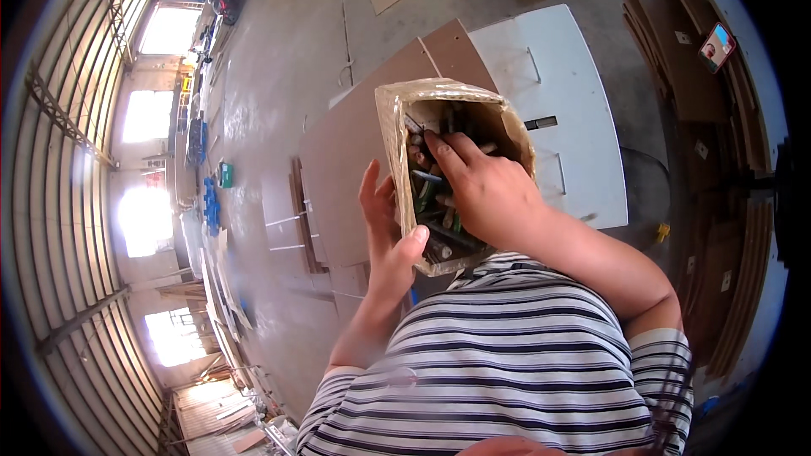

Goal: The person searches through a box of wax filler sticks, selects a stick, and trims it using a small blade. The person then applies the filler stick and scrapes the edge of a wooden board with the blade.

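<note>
A small cardboard box (397, 118), packed with drill bits and other small tool pieces (431, 203), is being held up at chest height over brown and white boards (557, 76) lying on the concrete floor (287, 51). The left hand (387, 232) is bracing its side, fingers spread flat and thumb hooked over the near rim, steadying it. The right hand (481, 190) is reaching inside, fingers loosely curled among the pieces; whether they are pinching one I cannot tell.

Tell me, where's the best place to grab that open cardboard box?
Probably by a side wall near the base, coming from the left, as the left hand does. The box is tall and open-topped, and the right hand is reaching in among its contents, so the top needs to stay free.
</note>
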`<state>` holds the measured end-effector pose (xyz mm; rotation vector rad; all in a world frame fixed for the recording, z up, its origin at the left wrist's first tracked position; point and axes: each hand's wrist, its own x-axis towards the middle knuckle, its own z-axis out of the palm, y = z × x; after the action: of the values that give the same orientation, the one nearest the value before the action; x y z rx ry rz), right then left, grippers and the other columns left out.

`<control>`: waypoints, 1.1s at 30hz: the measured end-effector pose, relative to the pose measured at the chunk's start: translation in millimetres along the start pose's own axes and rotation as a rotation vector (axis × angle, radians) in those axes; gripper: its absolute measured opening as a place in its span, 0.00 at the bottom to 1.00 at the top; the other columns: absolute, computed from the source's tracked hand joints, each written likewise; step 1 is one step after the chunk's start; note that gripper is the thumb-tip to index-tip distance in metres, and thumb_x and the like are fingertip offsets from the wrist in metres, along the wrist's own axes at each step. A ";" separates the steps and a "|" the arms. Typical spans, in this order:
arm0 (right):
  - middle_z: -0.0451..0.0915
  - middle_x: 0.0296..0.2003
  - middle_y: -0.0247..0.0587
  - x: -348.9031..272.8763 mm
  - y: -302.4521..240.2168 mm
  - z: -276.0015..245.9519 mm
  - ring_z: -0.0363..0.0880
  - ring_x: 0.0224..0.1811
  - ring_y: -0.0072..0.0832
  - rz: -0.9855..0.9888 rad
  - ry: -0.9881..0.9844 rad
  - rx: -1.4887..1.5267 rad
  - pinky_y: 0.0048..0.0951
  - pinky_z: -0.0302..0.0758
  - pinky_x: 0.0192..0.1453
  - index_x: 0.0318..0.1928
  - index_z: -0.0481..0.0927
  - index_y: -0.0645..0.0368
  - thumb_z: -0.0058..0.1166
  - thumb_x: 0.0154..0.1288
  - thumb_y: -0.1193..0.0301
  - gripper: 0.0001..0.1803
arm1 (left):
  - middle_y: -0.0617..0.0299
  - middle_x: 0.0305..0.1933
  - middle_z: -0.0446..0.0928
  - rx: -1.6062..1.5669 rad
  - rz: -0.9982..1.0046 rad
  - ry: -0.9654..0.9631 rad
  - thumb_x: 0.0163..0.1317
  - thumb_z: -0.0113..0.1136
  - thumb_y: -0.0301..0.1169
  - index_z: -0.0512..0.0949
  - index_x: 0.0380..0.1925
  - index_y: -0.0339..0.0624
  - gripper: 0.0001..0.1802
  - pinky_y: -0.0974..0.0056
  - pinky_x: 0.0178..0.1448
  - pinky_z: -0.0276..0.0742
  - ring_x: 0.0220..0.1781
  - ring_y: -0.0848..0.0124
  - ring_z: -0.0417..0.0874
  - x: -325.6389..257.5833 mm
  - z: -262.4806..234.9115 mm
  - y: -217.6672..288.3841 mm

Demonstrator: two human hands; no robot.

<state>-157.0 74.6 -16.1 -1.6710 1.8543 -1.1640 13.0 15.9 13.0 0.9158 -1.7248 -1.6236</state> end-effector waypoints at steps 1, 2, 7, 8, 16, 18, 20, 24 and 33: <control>0.74 0.59 0.53 1.2 3.8 -1.2 0.85 0.39 0.48 0.041 -0.049 0.012 0.41 0.83 0.41 0.68 0.67 0.66 0.54 0.57 0.76 0.35 | 0.46 0.70 0.59 -0.008 -0.061 0.008 0.50 0.60 0.31 0.42 0.77 0.45 0.55 0.54 0.75 0.59 0.71 0.58 0.63 2.1 1.3 -0.1; 0.74 0.59 0.53 5.9 12.9 -0.5 0.85 0.39 0.48 0.062 -0.052 0.004 0.41 0.83 0.41 0.68 0.67 0.66 0.54 0.57 0.76 0.35 | 0.48 0.70 0.59 0.001 -0.076 0.008 0.51 0.58 0.30 0.43 0.77 0.45 0.53 0.55 0.75 0.59 0.71 0.59 0.63 6.4 3.4 -1.1; 0.76 0.64 0.43 -36.1 64.4 -88.4 0.84 0.37 0.27 0.002 0.139 0.821 0.25 0.79 0.45 0.68 0.71 0.59 0.51 0.67 0.77 0.28 | 0.53 0.64 0.69 0.833 0.211 0.030 0.67 0.53 0.44 0.63 0.69 0.44 0.33 0.55 0.71 0.66 0.66 0.59 0.72 -25.9 -104.6 -74.0; 0.79 0.61 0.41 -60.1 89.7 -114.3 0.83 0.36 0.23 0.136 0.245 0.905 0.22 0.78 0.43 0.67 0.72 0.58 0.48 0.71 0.76 0.24 | 0.53 0.63 0.70 0.669 0.050 0.113 0.67 0.53 0.46 0.65 0.67 0.43 0.33 0.54 0.71 0.67 0.65 0.59 0.73 -24.7 -105.9 -79.1; 0.83 0.38 0.34 -218.7 217.7 -49.4 0.77 0.37 0.24 0.801 0.546 0.087 0.29 0.76 0.42 0.51 0.86 0.53 0.59 0.68 0.75 0.12 | 0.53 0.61 0.74 0.039 -0.368 0.240 0.65 0.55 0.48 0.68 0.64 0.37 0.33 0.51 0.69 0.69 0.63 0.57 0.75 16.6 -76.9 -78.7; 0.79 0.38 0.39 -194.8 213.7 -13.6 0.81 0.38 0.34 0.749 0.351 -0.006 0.34 0.78 0.44 0.58 0.82 0.44 0.58 0.67 0.72 0.19 | 0.53 0.60 0.76 0.126 -0.350 0.276 0.65 0.55 0.47 0.69 0.63 0.36 0.32 0.51 0.68 0.71 0.62 0.58 0.76 23.0 -84.9 -91.0; 0.77 0.42 0.43 -168.7 211.4 14.8 0.81 0.39 0.43 0.671 0.134 -0.209 0.40 0.79 0.45 0.65 0.75 0.35 0.56 0.69 0.70 0.26 | 0.54 0.59 0.76 -0.189 -0.333 0.197 0.65 0.56 0.46 0.69 0.63 0.37 0.32 0.52 0.66 0.73 0.60 0.58 0.78 27.5 -50.7 -75.6; 0.77 0.43 0.46 -155.7 244.1 52.5 0.83 0.39 0.48 0.697 -0.046 -0.384 0.47 0.80 0.42 0.64 0.74 0.40 0.50 0.70 0.71 0.23 | 0.54 0.61 0.72 -0.218 -0.285 0.054 0.63 0.58 0.39 0.64 0.65 0.40 0.32 0.55 0.67 0.69 0.63 0.60 0.73 28.9 -27.6 -47.4; 0.78 0.28 0.38 -123.2 228.8 7.2 0.78 0.28 0.32 0.649 0.303 0.038 0.34 0.74 0.35 0.37 0.77 0.61 0.63 0.63 0.68 0.11 | 0.46 0.70 0.62 -0.038 -0.173 -0.045 0.59 0.59 0.36 0.47 0.76 0.41 0.48 0.52 0.75 0.58 0.72 0.59 0.65 17.7 -1.5 -22.2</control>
<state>-268.4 176.7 -227.6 -0.7788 2.2852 -1.1805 5.7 0.3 -9.6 1.0424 -1.6781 -1.7946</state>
